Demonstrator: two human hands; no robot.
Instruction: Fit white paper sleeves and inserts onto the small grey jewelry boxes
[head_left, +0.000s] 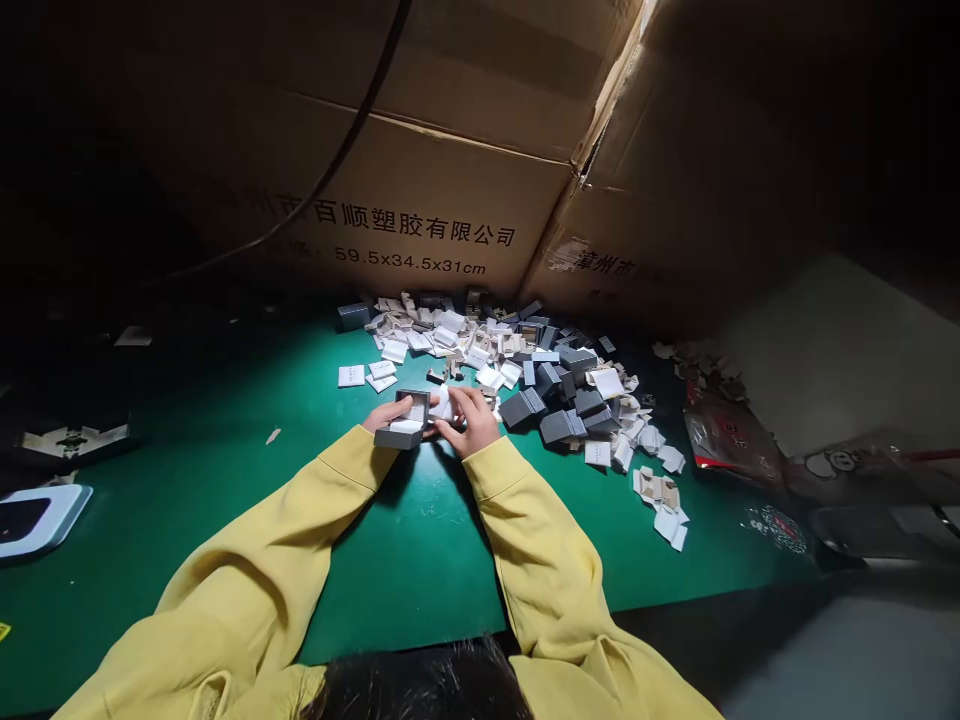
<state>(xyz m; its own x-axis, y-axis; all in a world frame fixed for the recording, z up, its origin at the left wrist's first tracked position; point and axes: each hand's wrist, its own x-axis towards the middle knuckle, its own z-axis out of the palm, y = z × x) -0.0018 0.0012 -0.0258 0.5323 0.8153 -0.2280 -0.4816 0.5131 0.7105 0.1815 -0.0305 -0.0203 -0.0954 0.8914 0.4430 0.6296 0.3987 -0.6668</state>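
Observation:
My left hand (387,413) is closed around a small dark grey box (400,438) whose lid stands up, showing a white inside. Close to its right, my right hand (474,424) pinches a white folded piece (443,406) that looks like a card insert. The two hands are side by side over the green table (420,590). Just beyond them lies a heap of white card pieces (450,322), and to the right are several closed dark grey boxes (564,425). The fingertips of my left hand are partly hidden behind the box.
Large cardboard cartons (450,180) stand along the back, with a black cable (352,140) hanging in front. A white-edged device (45,518) lies at the left edge. Red plastic packaging (729,440) and a dark pouch-like thing (877,535) lie at the right.

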